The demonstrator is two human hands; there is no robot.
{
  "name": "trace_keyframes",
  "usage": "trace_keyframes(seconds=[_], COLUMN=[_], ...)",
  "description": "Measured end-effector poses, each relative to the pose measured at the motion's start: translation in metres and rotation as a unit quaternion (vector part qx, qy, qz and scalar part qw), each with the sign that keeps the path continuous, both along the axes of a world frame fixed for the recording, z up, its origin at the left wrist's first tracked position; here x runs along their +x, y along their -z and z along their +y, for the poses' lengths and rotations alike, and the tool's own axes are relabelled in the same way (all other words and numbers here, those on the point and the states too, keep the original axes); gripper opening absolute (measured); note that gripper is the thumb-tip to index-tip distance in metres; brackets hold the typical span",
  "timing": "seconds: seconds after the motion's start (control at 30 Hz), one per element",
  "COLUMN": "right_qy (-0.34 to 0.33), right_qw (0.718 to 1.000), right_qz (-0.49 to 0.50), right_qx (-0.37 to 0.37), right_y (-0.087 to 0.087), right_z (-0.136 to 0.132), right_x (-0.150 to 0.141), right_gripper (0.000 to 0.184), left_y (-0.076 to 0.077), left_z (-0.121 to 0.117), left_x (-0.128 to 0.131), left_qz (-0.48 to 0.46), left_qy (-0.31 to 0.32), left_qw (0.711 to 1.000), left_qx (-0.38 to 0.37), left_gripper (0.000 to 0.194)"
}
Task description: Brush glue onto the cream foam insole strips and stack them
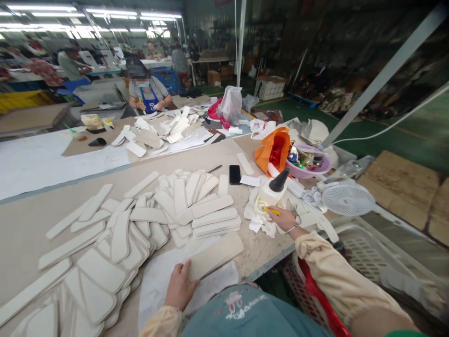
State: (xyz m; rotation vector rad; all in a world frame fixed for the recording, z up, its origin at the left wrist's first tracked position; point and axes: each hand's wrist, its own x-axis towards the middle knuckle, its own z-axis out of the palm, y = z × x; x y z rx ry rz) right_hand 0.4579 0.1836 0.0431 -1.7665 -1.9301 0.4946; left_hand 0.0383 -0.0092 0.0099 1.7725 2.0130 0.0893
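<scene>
My left hand (180,284) grips the near left end of a long pale board piece (216,252) with rounded corners, which lies on a white sheet (154,283) in front of me. Between the fingers of my right hand (286,220) is a brush with a yellow handle (272,210). The brush's tip meets the opening of a white glue container (268,195), smeared with residue and topped by a dark cone. Crumpled white paper sits around its base. A large loose pile of similar pale pieces (121,234) spreads to the left, beside a neater stack (215,220).
A black phone (235,174), an orange bag (271,152), a lilac basin (317,169) of small items and a white fan (347,197) line the table's far right. A plastic crate (365,255) stands at my right. Across the table a co-worker (149,93) handles similar pieces.
</scene>
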Motion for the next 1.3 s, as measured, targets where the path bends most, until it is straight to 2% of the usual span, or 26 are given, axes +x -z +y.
trace_keyframes(seconds=[0.2, 0.37, 0.53, 0.67, 0.83, 0.97, 1.07, 1.17, 1.3], right_qy=[-0.021, -0.094, -0.158, -0.155, -0.156, -0.164, -0.098, -0.054, -0.075], right_qw=[0.999, 0.994, 0.981, 0.975, 0.971, 0.981, 0.991, 0.979, 0.946], right_qz=[-0.001, -0.022, -0.097, -0.137, -0.159, -0.058, 0.071, 0.193, 0.290], right_qx=[0.029, 0.047, 0.064, 0.075, 0.082, 0.088, 0.061, -0.046, -0.124], right_y=[0.003, 0.006, -0.003, -0.009, -0.006, -0.015, -0.030, -0.040, -0.037], right_z=[-0.004, -0.015, -0.026, -0.028, -0.026, -0.037, -0.058, -0.085, -0.111], right_x=[0.009, 0.011, 0.010, 0.009, 0.010, 0.008, -0.005, -0.036, -0.097], right_gripper=[0.033, 0.031, 0.029, 0.029, 0.030, 0.029, 0.031, 0.035, 0.034], left_y=[-0.002, -0.003, -0.003, -0.001, -0.005, -0.005, 0.000, 0.007, 0.016], left_z=[-0.001, 0.002, 0.007, 0.008, 0.007, 0.008, 0.008, 0.008, 0.009], left_x=[0.008, 0.012, 0.011, 0.011, 0.014, 0.013, 0.011, 0.007, -0.001], left_qz=[-0.003, -0.005, -0.036, -0.043, -0.048, -0.054, -0.059, -0.074, -0.112], left_qy=[-0.061, -0.112, -0.154, -0.163, -0.164, -0.193, -0.220, -0.249, -0.278], left_qw=[0.997, 0.991, 0.983, 0.983, 0.984, 0.979, 0.973, 0.964, 0.952], left_qx=[-0.046, -0.077, -0.090, -0.073, -0.044, -0.040, -0.046, -0.052, -0.060], left_gripper=[0.053, 0.056, 0.049, 0.044, 0.041, 0.038, 0.033, 0.027, 0.016])
